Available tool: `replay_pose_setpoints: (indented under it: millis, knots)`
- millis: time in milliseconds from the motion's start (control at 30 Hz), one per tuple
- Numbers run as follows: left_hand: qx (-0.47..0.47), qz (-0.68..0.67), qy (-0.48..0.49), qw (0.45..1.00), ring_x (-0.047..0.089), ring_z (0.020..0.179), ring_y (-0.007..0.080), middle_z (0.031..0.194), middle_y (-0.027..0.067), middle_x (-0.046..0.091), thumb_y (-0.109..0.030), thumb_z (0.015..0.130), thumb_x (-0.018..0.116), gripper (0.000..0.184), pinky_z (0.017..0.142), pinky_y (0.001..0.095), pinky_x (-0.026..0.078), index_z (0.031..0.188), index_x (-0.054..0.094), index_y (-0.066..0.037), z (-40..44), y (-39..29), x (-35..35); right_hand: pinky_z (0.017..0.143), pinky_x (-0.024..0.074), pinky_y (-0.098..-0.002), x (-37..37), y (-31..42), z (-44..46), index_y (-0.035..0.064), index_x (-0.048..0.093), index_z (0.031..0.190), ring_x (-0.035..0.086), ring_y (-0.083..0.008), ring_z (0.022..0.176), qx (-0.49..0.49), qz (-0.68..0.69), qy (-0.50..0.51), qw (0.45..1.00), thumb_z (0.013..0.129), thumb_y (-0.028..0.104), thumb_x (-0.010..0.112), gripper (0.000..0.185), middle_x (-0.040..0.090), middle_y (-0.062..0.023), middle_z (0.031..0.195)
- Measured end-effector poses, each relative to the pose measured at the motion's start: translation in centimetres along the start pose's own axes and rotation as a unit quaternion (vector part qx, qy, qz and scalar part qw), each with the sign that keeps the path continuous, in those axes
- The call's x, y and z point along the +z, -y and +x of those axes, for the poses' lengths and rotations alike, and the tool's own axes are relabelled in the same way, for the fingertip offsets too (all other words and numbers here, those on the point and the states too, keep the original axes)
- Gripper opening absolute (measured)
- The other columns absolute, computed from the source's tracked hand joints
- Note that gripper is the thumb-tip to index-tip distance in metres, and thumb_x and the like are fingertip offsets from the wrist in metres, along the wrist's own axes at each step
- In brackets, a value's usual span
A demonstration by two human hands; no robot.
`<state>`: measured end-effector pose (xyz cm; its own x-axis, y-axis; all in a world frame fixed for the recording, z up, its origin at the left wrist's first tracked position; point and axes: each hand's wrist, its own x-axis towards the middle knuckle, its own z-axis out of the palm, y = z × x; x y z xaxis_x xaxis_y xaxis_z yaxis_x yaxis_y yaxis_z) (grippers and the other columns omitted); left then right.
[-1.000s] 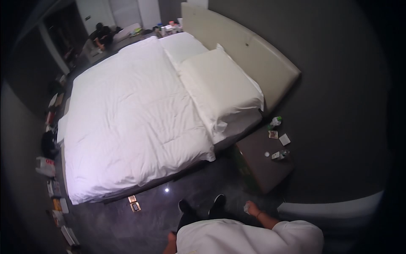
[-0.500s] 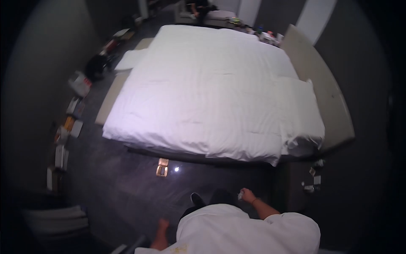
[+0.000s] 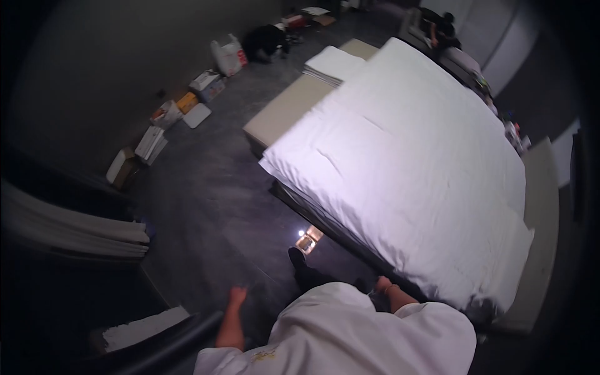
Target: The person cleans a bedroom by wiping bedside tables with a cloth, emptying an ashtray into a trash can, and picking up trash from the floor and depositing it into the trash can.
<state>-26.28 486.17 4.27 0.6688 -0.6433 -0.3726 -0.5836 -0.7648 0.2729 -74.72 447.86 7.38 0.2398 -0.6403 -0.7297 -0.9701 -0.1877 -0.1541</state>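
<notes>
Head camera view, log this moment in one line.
Left hand: over dark grey floor | right hand: near white-covered bed, contents unclear | black shoe: beside open, gold-coloured square floor box

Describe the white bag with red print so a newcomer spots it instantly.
Beyond the foot of the large white-covered bed, assorted items line the dark grey wall. There, the white plastic carrier bag stands beside a black, soft-looking heap; bold red print sets it apart.
</notes>
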Motion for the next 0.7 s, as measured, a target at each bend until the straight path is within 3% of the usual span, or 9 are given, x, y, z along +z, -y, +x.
replay_pose_setpoints:
  millis: [33,100,133,233,300,433,467,500,700]
  knots:
    - [-0.015,-0.006,-0.004,1.0,0.066,0.076,0.0374,0.078,0.0206,0.067,-0.033,0.086,0.051,0.042,0.072,0.0447,0.051,0.081,0.067,0.005,0.1,-0.7,-2.2,0.082,0.0512,-0.0411,-1.8,2.3,2.6,0.0044,0.067,0.106,0.064,-0.0346,0.095,-0.011,-0.012,0.003,1.0,0.072,0.018,0.066,0.036,0.064,-0.0251,0.101]
    - [-0.336,-0.195,0.161,0.907,0.066,0.063,0.0296,0.07,0.0159,0.067,-0.035,0.088,0.05,0.042,0.075,0.0421,0.051,0.078,0.067,0.002,-3.7,-1.2,-8.3,0.077,0.0518,-0.0413,-2.8,7.4,4.9,0.0003,0.068,0.095,0.066,-0.0347,0.088,-0.109,-0.01,0.069,0.992,0.073,0.019,0.064,0.029,0.066,-0.0253,0.093]
    - [-0.348,-0.194,0.161,0.903,0.066,0.063,0.0296,0.07,0.0159,0.067,-0.035,0.088,0.05,0.042,0.075,0.0421,0.051,0.078,0.067,0.002,-4.5,1.0,-7.3,0.073,0.0516,-0.0415,-6.8,13.8,3.8,-0.0018,0.068,0.087,0.066,-0.0344,0.082,-0.127,0.006,0.079,0.989,0.074,0.018,0.061,0.025,0.066,-0.0249,0.088]
    - [-0.227,-0.122,0.226,0.94,0.065,0.058,0.024,0.063,0.0139,0.065,-0.038,0.088,0.05,0.042,0.075,0.042,0.051,0.077,0.067,-0.001,-7.4,7.7,-0.3,0.07,0.0504,-0.0389,-8.9,23.0,9.9,0.0022,0.066,0.097,0.066,-0.0276,0.078,-0.204,0.012,0.112,0.972,0.074,0.015,0.057,0.027,0.068,-0.0195,0.083]
    - [0.103,0.223,0.111,0.963,0.062,0.054,0.0257,0.055,0.0118,0.06,-0.033,0.087,0.051,0.034,0.071,0.044,0.052,0.075,0.064,-0.004,-8.7,10.2,2.3,0.068,0.0492,-0.0358,-10.7,29.4,12.2,0.0025,0.064,0.098,0.062,-0.021,0.075,-0.253,0.078,0.073,0.962,0.075,0.011,0.055,0.025,0.066,-0.0135,0.08]
    - [-0.207,-0.115,0.164,0.958,0.061,0.052,0.0253,0.054,0.011,0.059,-0.03,0.087,0.051,0.03,0.066,0.0437,0.052,0.075,0.063,-0.005,-3.8,9.8,-0.4,0.066,0.048,-0.0325,-14.0,39.5,14.7,0.0029,0.061,0.103,0.057,-0.0148,0.073,-0.236,0.168,0.079,0.954,0.074,0.005,0.054,0.03,0.064,-0.0066,0.081]
    - [-0.217,-0.135,0.164,0.953,0.06,0.051,0.0252,0.054,0.0107,0.059,-0.029,0.087,0.051,0.03,0.065,0.0437,0.052,0.074,0.063,-0.005,-1.9,10.3,-1.2,0.072,0.0488,-0.0359,-14.4,41.1,14.7,0.003,0.065,0.098,0.064,-0.0239,0.079,-0.237,0.168,0.06,0.955,0.08,0.017,0.057,0.024,0.068,-0.0158,0.086]
    - [-0.216,-0.145,0.161,0.952,0.06,0.051,0.0251,0.054,0.0105,0.058,-0.029,0.087,0.051,0.029,0.064,0.0436,0.052,0.074,0.063,-0.005,0.0,11.0,-2.1,0.066,0.0478,-0.0322,-13.3,41.4,17.1,0.0027,0.062,0.103,0.058,-0.0151,0.074,-0.235,0.161,0.058,0.957,0.073,0.004,0.057,0.03,0.065,-0.0058,0.083]
    - [-0.094,-0.103,0.122,0.983,0.058,0.048,0.0245,0.053,0.0092,0.056,-0.024,0.086,0.051,0.024,0.058,0.0431,0.052,0.073,0.061,-0.007,17.4,20.8,-9.8,0.077,0.0498,-0.0375,-10.1,42.0,17.9,0.003,0.067,0.099,0.064,-0.0238,0.083,-0.099,0.045,0.053,0.993,0.073,0.021,0.068,0.032,0.068,-0.0151,0.091]
